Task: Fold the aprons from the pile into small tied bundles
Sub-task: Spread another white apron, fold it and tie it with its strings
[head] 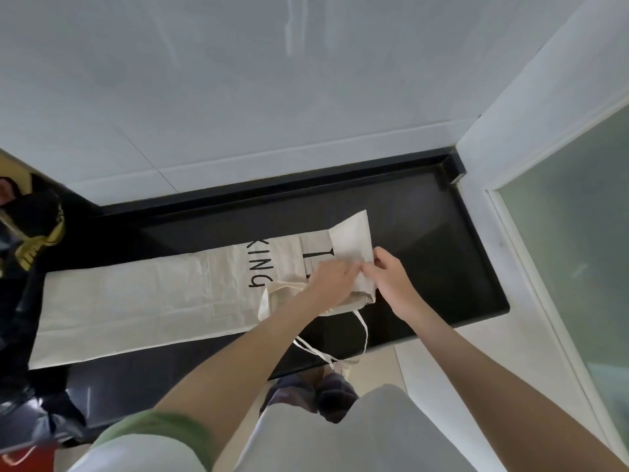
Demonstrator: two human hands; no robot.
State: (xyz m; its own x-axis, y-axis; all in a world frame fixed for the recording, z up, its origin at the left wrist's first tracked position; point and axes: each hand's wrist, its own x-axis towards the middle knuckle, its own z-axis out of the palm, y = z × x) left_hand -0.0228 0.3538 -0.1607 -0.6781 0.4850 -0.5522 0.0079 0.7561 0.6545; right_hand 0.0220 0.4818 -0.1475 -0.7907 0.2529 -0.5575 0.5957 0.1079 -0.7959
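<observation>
Head view: left hand [332, 277] partly hides apron [136, 301].

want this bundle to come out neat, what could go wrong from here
The ties hang over the counter edge and could snag or drag the fold askew. The folded end of the apron is held only where the left hand and right hand meet, so it may spring open.

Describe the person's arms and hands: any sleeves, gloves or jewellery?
The left hand and right hand are bare: no gloves, rings or watch visible. The left arm has a short white sleeve with a green cuff. No sleeve shows on the right arm.
</observation>
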